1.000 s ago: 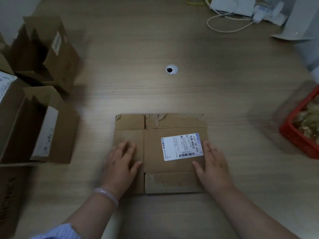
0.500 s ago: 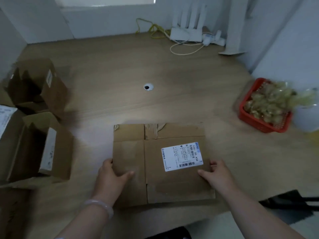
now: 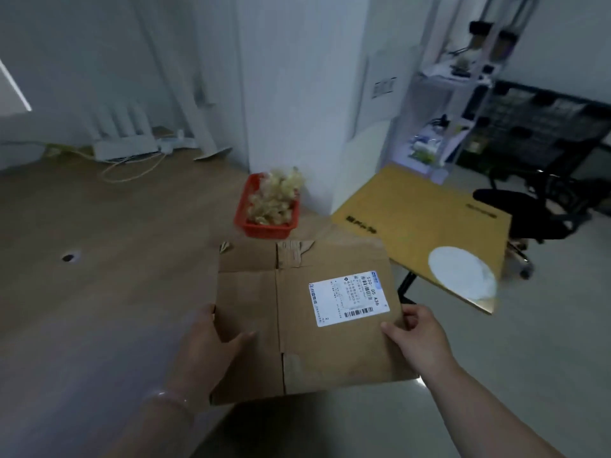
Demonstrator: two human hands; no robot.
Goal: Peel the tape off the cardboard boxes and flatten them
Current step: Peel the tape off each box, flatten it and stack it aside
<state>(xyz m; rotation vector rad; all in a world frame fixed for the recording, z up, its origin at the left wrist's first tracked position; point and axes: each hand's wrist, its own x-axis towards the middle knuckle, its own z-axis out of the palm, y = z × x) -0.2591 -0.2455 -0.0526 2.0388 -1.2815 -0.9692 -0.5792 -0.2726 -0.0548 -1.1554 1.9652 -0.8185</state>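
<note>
The head camera is showing a flattened brown cardboard box (image 3: 307,319) being held up at the near right corner of the wooden desk (image 3: 115,259), partly overhanging the floor. A white shipping label (image 3: 348,298) on its right panel is reading "530- D5 A36", with a barcode and a lone "2" nearer the person; the smaller print is too blurred to read. A crumpled strip of brown tape (image 3: 291,254) is clinging to the far seam.

The left hand (image 3: 205,345) is gripping the box's left edge and the right hand (image 3: 420,338) its right edge. Each thumb is lying on top, and the fingers are curling underneath, out of sight.

Beyond the box a red plastic basket (image 3: 264,226) is sitting on the desk. To the right a yellow-brown cardboard sheet (image 3: 429,226) is carrying black lettering that cannot be read.

Half a second ago the box was lying flat on the desk. Now it is raised and further right, and the open boxes at the left are out of view.
</note>
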